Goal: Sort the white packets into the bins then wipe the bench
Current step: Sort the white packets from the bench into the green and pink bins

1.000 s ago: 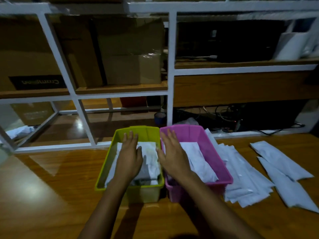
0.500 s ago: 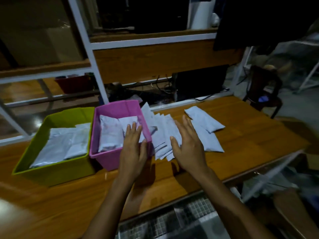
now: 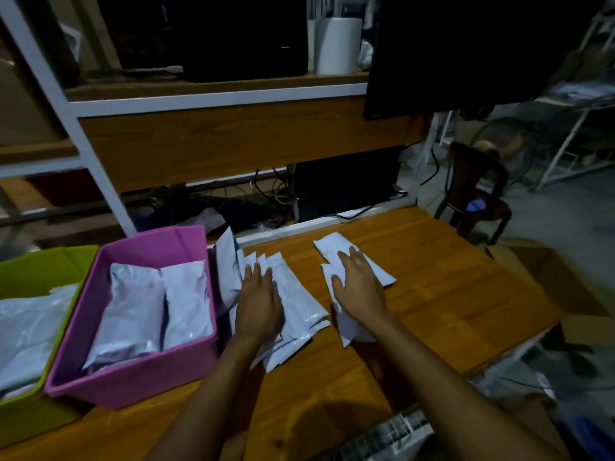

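A pink bin (image 3: 186, 371) holding white packets stands left of centre on the wooden bench (image 3: 449, 294). A green bin (image 3: 23, 271) with more packets sits at the far left, partly cut off. My left hand (image 3: 258, 306) lies flat, fingers spread, on a fanned stack of white packets (image 3: 299, 307) just right of the pink bin. My right hand (image 3: 357, 287) rests flat on a separate pair of white packets (image 3: 332, 247) further right. Neither hand is closed around a packet.
White-framed wooden shelving (image 3: 216, 98) rises behind the bench, with cables and a dark box underneath. A dark monitor (image 3: 466, 51) hangs at upper right. The bench's right edge drops to a floor with a dark chair (image 3: 472, 191) and cardboard.
Both hands left the bins and moved right onto the loose packets. My view swung right, so the bins now sit at the left.
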The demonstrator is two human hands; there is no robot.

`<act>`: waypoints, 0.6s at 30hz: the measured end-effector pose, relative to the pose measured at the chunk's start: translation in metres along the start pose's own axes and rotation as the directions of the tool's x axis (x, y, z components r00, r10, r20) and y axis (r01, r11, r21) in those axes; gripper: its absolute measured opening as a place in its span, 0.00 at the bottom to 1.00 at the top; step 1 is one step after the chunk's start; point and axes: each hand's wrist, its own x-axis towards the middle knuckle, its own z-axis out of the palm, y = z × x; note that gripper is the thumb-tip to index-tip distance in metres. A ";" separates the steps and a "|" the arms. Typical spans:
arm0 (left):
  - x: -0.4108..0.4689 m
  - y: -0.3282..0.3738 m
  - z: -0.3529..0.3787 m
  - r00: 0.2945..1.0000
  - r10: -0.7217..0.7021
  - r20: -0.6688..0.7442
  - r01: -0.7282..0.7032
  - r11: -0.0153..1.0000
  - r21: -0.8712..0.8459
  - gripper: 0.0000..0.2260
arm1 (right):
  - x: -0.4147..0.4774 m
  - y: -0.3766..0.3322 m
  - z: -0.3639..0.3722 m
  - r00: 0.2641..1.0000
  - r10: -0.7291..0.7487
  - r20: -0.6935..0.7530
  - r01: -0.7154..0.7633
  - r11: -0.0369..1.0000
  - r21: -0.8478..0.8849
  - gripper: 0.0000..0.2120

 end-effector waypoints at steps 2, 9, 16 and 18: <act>0.012 -0.012 0.023 0.997 -0.034 0.073 0.027 0.996 0.084 0.26 | 0.026 0.018 0.010 0.997 0.016 0.070 -0.010 0.996 -0.084 0.27; 0.043 -0.004 0.061 0.975 -0.189 0.116 0.180 0.980 0.084 0.25 | 0.084 0.084 0.049 0.917 0.160 0.365 -0.010 0.925 -0.380 0.31; 0.074 0.022 0.087 0.958 -0.219 0.184 0.217 0.976 0.033 0.24 | 0.101 0.110 0.057 0.942 0.180 0.283 -0.047 0.906 -0.421 0.31; 0.082 0.029 0.095 0.959 -0.211 0.188 0.208 0.977 0.036 0.24 | 0.108 0.116 0.052 0.943 0.200 0.265 -0.071 0.901 -0.429 0.30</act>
